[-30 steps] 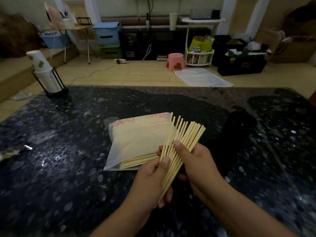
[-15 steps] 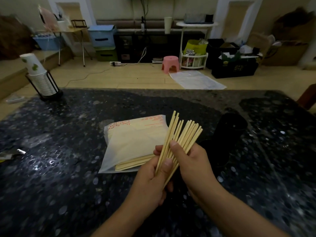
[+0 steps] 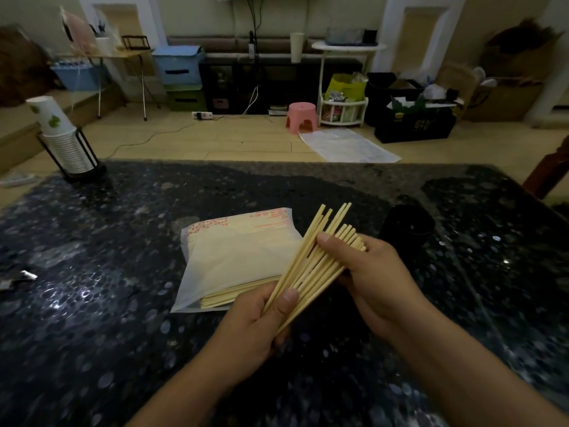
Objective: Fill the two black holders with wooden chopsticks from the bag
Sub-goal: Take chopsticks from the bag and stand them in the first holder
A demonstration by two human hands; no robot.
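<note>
The step in hand looks like sorting a drawn bundle before loading. The left hand [image 3: 258,315] grips the near ends of a fan of chopsticks [image 3: 314,266], thumb pressed across them. The right hand [image 3: 372,272] cups the far part of the fan, thumb on top and fingers curled beneath, so both hands hold the same bundle, raised above the bench [image 3: 92,272]. None has gone into a holder yet, as far as the view shows.

Next, I judge, the fan must be squared into a tight sheaf, tips level, then carried right and lowered upright into the holder [image 3: 406,229], which stands just beyond the right hand.

Counts: one bag [image 3: 237,257], lying flat on the bench just left of the hands, its open end toward the person with more sticks showing inside. In the fan, roughly a dozen sticks; they overlap too much for a firm number. Of the two black holders only one shows plainly; the second may be the dark shape behind the right hand, but black on the dark bench makes that uncertain. At the far left corner, one stack of cups [image 3: 61,140] in a wire rack.
</note>
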